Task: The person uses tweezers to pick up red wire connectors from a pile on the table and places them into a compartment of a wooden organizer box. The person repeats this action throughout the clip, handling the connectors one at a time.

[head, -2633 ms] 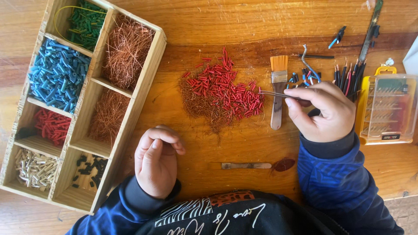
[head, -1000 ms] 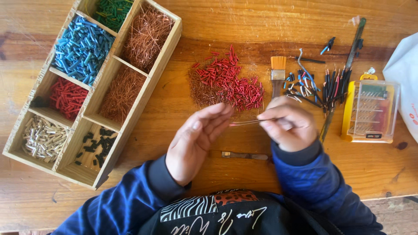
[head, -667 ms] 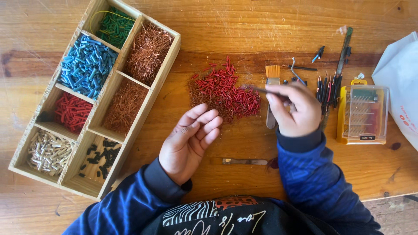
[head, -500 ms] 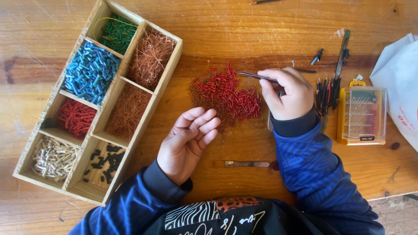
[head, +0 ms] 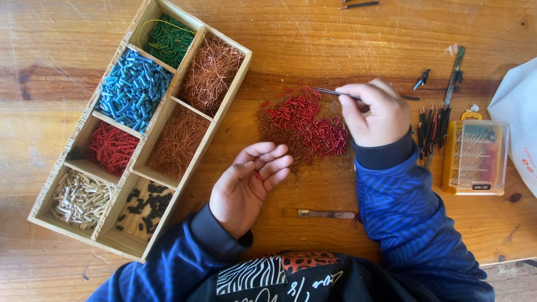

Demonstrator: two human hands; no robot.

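Right hand (head: 376, 114) pinching tweezers (head: 335, 93) over far edge of red pile (head: 305, 123); left hand (head: 249, 184) open, palm up, cradling one red piece (head: 258, 175); best picked singly.

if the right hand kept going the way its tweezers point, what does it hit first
The right hand holds tweezers pointing left over the top of the red pile. Going on, they would probably meet the pile's scattered upper pieces first, then the wooden tray; their height above the table is unclear.

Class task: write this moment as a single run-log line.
left hand: open, palm up, red piece on fingers | right hand: holds tweezers over red pile
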